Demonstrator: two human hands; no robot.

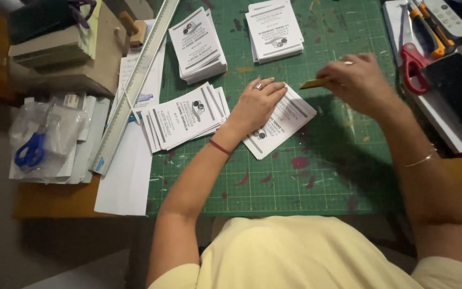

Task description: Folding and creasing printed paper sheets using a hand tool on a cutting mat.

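My left hand point(259, 100) lies flat, palm down, on a small stack of white printed cards point(287, 120) on the green cutting mat point(316, 176); it wears a ring and a red string at the wrist. My right hand point(355, 80) hovers just right of that stack, fingers closed on a thin yellowish tool point(313, 83) whose tip points left toward the cards' edge. A fanned pile of the same cards point(180, 118) lies left of my left hand. Two more card stacks, one point(198, 45) and another point(274, 29), rest further back.
A long metal ruler point(135, 85) runs diagonally at the mat's left edge over white paper point(126, 182). Blue-handled scissors point(32, 150) lie in plastic bags at left. Red-handled scissors point(412, 64) and tools sit on a tray at right. Cardboard boxes point(76, 64) stand back left.
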